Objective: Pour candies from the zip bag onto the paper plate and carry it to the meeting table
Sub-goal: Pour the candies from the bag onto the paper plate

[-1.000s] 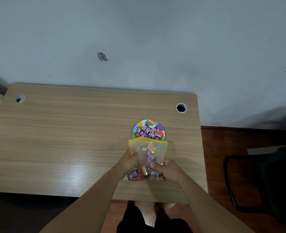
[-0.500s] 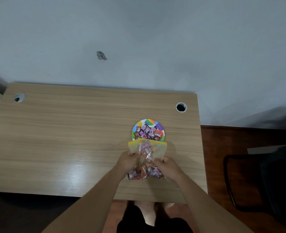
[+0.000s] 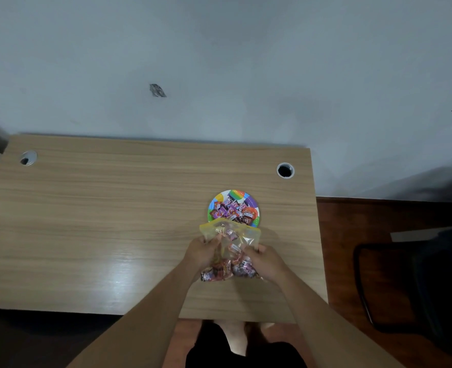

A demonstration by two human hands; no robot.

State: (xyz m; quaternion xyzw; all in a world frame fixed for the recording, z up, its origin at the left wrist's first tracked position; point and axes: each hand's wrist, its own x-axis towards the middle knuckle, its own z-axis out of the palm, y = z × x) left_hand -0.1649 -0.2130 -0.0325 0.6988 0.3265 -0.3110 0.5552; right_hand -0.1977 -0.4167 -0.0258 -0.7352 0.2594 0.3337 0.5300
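A clear zip bag (image 3: 230, 236) with a yellow top strip lies on the wooden desk, its mouth pointing at a colourful paper plate (image 3: 238, 194) just beyond it. Wrapped candies (image 3: 230, 209) lie heaped on the plate, and more candies (image 3: 225, 272) fill the bag's near end. My left hand (image 3: 202, 252) grips the bag's left side. The bag's right side is pinched by my right hand (image 3: 266, 261). A few candies sit near the bag's mouth.
The wooden desk (image 3: 100, 221) stands against a pale wall and has two cable holes, one at the left (image 3: 28, 158) and one at the right (image 3: 285, 170). A dark chair (image 3: 405, 288) stands on the red-brown floor to the right.
Both hands have slid up the bag toward its mouth, and the candies inside have shifted toward the plate. The plate has not moved.
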